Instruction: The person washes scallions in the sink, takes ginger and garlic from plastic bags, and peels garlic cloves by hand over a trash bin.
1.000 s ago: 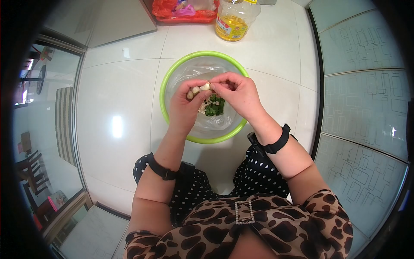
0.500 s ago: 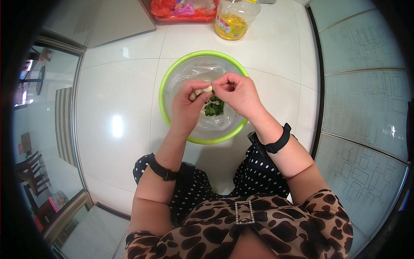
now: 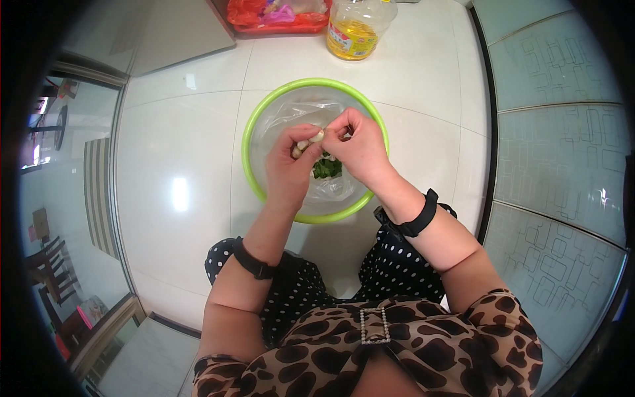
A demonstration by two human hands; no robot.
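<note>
Over a round bin with a lime-green rim (image 3: 247, 149), my left hand (image 3: 286, 173) is closed around several pale garlic cloves. One whitish garlic clove (image 3: 317, 137) sticks out between its thumb and forefinger. My right hand (image 3: 364, 147) pinches at the right end of that clove, thumb against curled forefinger; any bit of skin between those fingertips is too small to make out. A clear plastic bag (image 3: 331, 192) lines the bin. Down inside it lie dark green leaves (image 3: 326, 170) and pale scraps, partly hidden by my hands.
Beyond the bin on the tiled floor stand a large bottle of yellow oil (image 3: 354, 41) and a red tray (image 3: 278, 28) holding plastic bags. Glass-fronted panels (image 3: 559, 159) run along the right. A glass door (image 3: 66, 198) is at the left.
My right fingers have drawn slightly down and back at the clove's end, and more of the clove shows. The left hand keeps its hold nearly in place.
</note>
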